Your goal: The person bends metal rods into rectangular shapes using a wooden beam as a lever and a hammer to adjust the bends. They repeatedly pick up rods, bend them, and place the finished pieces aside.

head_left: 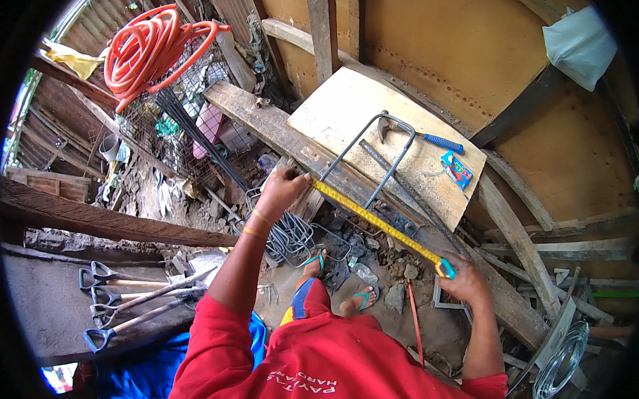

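A yellow tape measure [376, 222] is drawn out between my two hands, slanting down to the right above the wooden beam. My left hand [285, 189] is closed on the free end of the blade. In my right hand [466, 279] sits the turquoise case, with the blade running out of it. Just beyond the tape, a bent metal rod frame [347, 151] lies partly on a pale plywood board [330, 109]. A claw hammer with a blue handle [441, 142] rests on the board, its head by the frame. Beside it lies a small blue and red packet [456, 170].
A long wooden beam [510, 305] runs diagonally under the board. Bent metal rods [291, 232] lie in a heap below my left hand. Several shovels [136, 301] lean at left. An orange hose [142, 54] hangs coiled at upper left; coiled wire [561, 360] lies lower right.
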A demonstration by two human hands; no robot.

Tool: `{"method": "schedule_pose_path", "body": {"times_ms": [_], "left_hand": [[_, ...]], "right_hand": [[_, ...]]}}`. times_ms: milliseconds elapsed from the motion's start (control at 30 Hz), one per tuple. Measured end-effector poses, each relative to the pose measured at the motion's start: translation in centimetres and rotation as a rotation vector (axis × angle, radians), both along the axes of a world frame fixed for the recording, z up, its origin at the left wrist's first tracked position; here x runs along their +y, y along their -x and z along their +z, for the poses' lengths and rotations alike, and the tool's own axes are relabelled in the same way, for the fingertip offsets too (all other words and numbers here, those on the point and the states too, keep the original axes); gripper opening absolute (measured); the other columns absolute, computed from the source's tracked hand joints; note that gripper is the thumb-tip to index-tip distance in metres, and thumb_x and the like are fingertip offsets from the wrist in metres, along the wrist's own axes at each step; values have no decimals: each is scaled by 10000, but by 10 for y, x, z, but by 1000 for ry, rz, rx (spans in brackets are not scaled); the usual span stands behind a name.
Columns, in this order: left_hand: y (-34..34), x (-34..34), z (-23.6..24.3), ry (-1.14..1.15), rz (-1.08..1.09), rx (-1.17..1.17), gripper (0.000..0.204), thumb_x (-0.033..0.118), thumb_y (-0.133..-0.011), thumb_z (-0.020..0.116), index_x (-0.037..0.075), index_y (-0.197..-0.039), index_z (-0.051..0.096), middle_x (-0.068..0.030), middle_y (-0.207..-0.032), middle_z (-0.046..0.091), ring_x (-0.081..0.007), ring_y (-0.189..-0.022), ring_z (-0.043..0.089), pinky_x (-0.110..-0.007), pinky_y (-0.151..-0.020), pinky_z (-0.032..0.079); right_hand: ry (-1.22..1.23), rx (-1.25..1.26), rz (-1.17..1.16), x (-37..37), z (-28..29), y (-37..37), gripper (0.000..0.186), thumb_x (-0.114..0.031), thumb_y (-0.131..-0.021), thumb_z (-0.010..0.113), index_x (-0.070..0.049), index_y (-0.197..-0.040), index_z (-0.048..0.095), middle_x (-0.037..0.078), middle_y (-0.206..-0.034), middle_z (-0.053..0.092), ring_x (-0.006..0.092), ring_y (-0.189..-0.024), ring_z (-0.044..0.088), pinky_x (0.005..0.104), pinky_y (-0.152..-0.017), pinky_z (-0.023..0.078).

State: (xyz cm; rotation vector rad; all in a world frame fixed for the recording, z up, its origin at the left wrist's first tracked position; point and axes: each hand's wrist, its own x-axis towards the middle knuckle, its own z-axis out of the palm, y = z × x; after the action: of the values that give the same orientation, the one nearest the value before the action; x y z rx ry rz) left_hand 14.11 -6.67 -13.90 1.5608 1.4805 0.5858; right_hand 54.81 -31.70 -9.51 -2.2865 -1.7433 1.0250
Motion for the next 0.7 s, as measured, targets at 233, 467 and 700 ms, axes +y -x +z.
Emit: {"method": "schedule_pose_path", "body": {"times_ms": [233, 467, 700], "left_hand": [[-30, 22, -60, -32, 47, 170, 407, 335, -881, 710, -59, -981, 720, -236, -857, 722, -299, -804, 714, -419, -748, 542], [-31, 22, -62, -80, 74, 120, 378, 316, -868, 729, -50, -962, 733, -225, -810, 719, -306, -735, 698, -424, -722, 545], [-30, 21, -55, 32, 0, 166, 358, 300, -883, 730, -46, -974, 734, -188, -773, 713, -254, -700, 682, -409, -682, 537]], "right_hand": [[-8, -27, -53, -8, -8, -19, 639, -288, -726, 791, -115, -1326, 657, 203, -1335, 639, 387, -1212, 625, 451, -1028, 503], [79, -15, -87, -7, -8, -11, 633, -317, -750, 782, -120, -1337, 652, 208, -1342, 636, 388, -1206, 629, 443, -1022, 506], [74, -4, -65, -8, -12, -11, 642, -318, -751, 786, -128, -1349, 645, 202, -1344, 636, 384, -1211, 628, 439, -1017, 508]]}}
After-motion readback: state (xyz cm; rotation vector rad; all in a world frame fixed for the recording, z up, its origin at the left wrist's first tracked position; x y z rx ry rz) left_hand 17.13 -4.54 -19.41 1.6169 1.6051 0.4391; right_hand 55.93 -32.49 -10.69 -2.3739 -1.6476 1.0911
